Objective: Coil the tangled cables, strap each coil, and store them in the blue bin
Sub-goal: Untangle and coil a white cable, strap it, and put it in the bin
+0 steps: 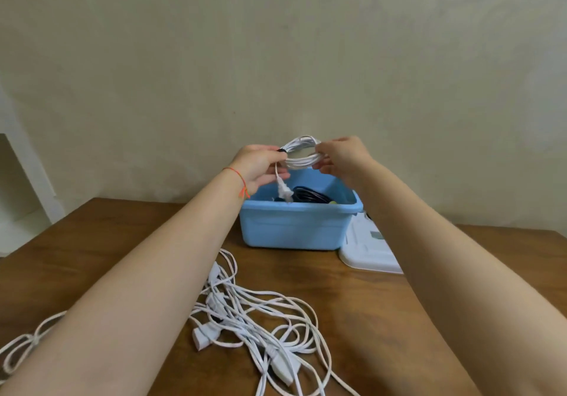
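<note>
**White coil held over the blue bin by both hands**

A coiled white cable is held in the air above the blue bin, its flattened loop stretched left to right between the two hands, so its long axis runs across the view. A dark strap wraps the coil at its left end. The left hand grips that strapped end, fingers curled round the bundle; the right hand pinches the opposite end with its fingers closed on the strands. One loose tail drops from the left end, and its white plug hangs prongs-down, pointing into the bin's open top.

Inside the bin lies one dark coiled cable; a small yellowish spot beside it is too small to make out.

On the desk, near the viewer, one tangled heap of white cables spreads out, with at least four plug or socket ends showing; how many separate cords it holds cannot be told. A further white cable loop lies at the left edge, partly under the left forearm. Just right of the bin rests one white lid-like tray, partly hidden by the right forearm.

An orange string bracelet circles the left wrist.

The desk is brown wood with visible grain, set against a plain beige wall. A white shelf unit stands at far left.
</note>
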